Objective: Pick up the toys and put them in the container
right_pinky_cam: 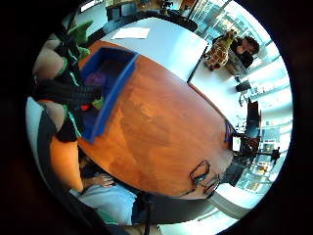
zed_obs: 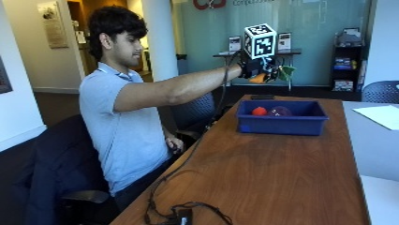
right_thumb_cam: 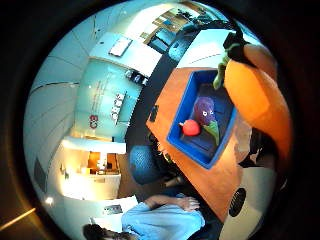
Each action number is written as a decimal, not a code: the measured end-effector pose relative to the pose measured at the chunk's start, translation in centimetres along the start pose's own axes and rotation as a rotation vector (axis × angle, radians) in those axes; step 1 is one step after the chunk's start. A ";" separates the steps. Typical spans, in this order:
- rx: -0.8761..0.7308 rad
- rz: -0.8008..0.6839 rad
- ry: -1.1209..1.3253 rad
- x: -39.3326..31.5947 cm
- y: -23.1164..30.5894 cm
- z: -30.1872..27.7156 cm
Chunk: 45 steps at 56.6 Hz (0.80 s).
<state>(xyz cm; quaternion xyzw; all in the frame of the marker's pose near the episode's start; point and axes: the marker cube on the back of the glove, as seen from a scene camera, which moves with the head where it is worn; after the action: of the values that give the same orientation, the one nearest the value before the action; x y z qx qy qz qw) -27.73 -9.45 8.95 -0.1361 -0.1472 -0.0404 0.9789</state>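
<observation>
My gloved right hand [zed_obs: 257, 70] is raised high above the blue container [zed_obs: 280, 124] and grips an orange carrot toy [zed_obs: 260, 78] with green leaves [zed_obs: 285, 72]. The carrot [right_thumb_cam: 260, 95] fills one side of the thumb side palm view, its orange body [right_pinky_cam: 63, 156] close to the palm. Inside the container [right_thumb_cam: 186, 102] lie a red toy [right_thumb_cam: 190, 128], a purple toy [right_thumb_cam: 204, 110] and a green piece [right_thumb_cam: 212, 131]. From outside, the red toy [zed_obs: 259, 111] and purple toy [zed_obs: 278, 111] show above the rim.
The container stands at the far end of a long wooden table [zed_obs: 262, 173]. A black cable and small device [zed_obs: 181, 213] lie at the near edge. A white sheet of paper [zed_obs: 380, 115] rests on the adjoining pale table. The bare hand [zed_obs: 174, 143] rests in the lap.
</observation>
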 end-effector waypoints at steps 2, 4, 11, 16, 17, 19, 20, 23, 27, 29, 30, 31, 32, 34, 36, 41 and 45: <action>-0.009 -0.002 0.006 -0.8 -1.1 0.6; -0.020 -0.006 0.015 -1.6 -2.4 1.4; -0.069 -0.018 0.049 -2.9 -6.4 4.4; -0.127 -0.003 0.023 -2.7 -7.7 6.4; -0.139 0.002 0.019 -2.6 -7.9 6.8; -0.157 0.001 0.013 -2.2 -8.0 7.5; -0.160 -0.007 0.012 -2.0 -8.0 7.7; -0.151 -0.046 0.020 -1.4 -7.5 8.3; -0.123 -0.094 0.090 -0.6 -6.4 9.2; -0.119 -0.111 0.131 0.0 -5.6 9.4; -0.121 -0.117 0.148 0.3 -5.2 9.5; -0.125 -0.123 0.161 0.7 -4.7 9.5; -0.131 -0.127 0.172 1.1 -4.2 9.5; -0.143 -0.134 0.183 1.9 -3.1 9.5; -0.156 -0.137 0.186 2.8 -1.9 9.5; -0.188 -0.136 0.176 5.3 0.5 9.4; -0.213 -0.128 0.141 7.3 2.4 9.4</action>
<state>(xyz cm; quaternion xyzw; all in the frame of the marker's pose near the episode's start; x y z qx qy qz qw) -23.13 -4.83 19.17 -0.2264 -0.0812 -0.1276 0.9622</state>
